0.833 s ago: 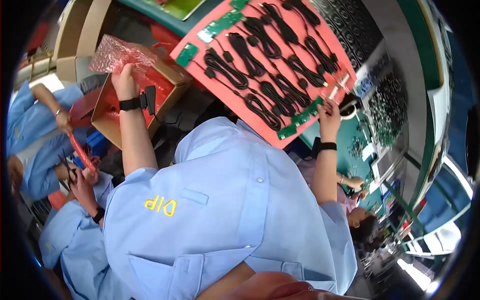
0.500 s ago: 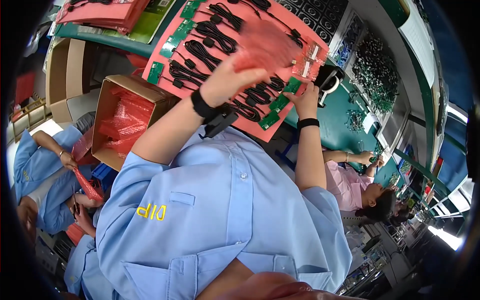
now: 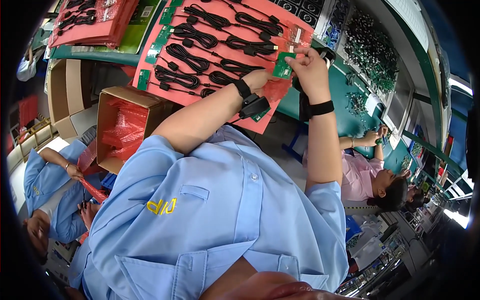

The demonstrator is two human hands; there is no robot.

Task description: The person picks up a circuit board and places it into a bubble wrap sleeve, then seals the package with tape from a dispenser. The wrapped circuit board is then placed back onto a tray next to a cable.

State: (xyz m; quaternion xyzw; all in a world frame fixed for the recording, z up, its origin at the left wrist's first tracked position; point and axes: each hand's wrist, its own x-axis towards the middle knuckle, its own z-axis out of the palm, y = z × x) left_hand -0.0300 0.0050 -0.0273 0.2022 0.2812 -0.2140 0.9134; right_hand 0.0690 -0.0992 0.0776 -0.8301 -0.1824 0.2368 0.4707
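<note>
Green circuit board: held at its right edge by the right hand, thumb and fingers pinched together, above the right side of a pink sheet. Left hand: nearly closed, at a red bubble bag just below the board. Whether the board's lower edge enters the bag cannot be told; work on this piece is judged begun, not complete. Elsewhere on the sheet, coiled black cables lie in rows, and the boards along the left edge lie bare, judged not yet handled in this way. The sheet rests on a green surface. Beside it, a cardboard box holds more red bags. Upper left: stacked pink sheets carrying cables. A co-worker in pink works at right.
</note>
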